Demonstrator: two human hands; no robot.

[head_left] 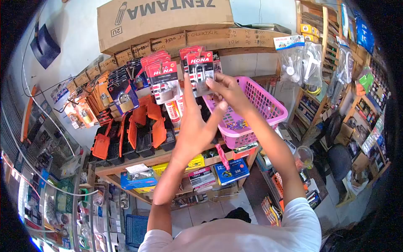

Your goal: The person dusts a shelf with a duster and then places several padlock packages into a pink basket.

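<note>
A HONA padlock pack (200, 71), a silver padlock on a red and black card, hangs at the front of a row of like packs. My right hand (232, 93) has its fingertips on the lower right of this pack, fingers bent in around its edge. My left hand (191, 128) is raised at the pack's left side, a finger stretched up along the edge and the thumb spread to the right. Another HONA padlock pack (163, 84) hangs just left of my left hand, in a second row.
A pink plastic basket (268, 110) stands on the right of the shelf. Black bins with orange lids (100, 145) line the left. More carded padlocks (125, 101) hang there. Above sits a large cardboard box (163, 25); bagged white fittings (300, 63) hang right.
</note>
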